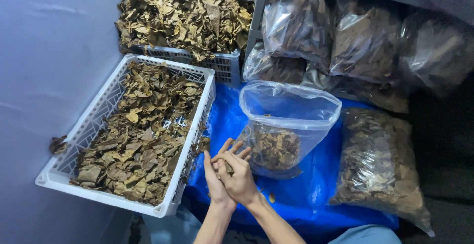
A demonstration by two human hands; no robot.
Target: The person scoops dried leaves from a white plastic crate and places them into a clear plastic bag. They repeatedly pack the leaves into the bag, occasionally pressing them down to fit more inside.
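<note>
My left hand (pixel 212 175) and my right hand (pixel 240 177) are pressed together over the blue tarp (pixel 301 194). The right hand's fingers wrap across the left palm. A small dried brown leaf (pixel 228 167) shows between them. Just beyond the hands stands an open clear plastic bag (pixel 289 111) with dried leaves in its bottom. To the left sits a white plastic crate (pixel 106 101), tilted and about half full of dried brown leaves (pixel 138 135).
A second crate (pixel 222 66) heaped with dried leaves stands at the back. Several filled, closed clear bags (pixel 380 170) lie right of the tarp and on a shelf behind. One loose leaf (pixel 58 145) lies left of the white crate. A pale wall runs along the left.
</note>
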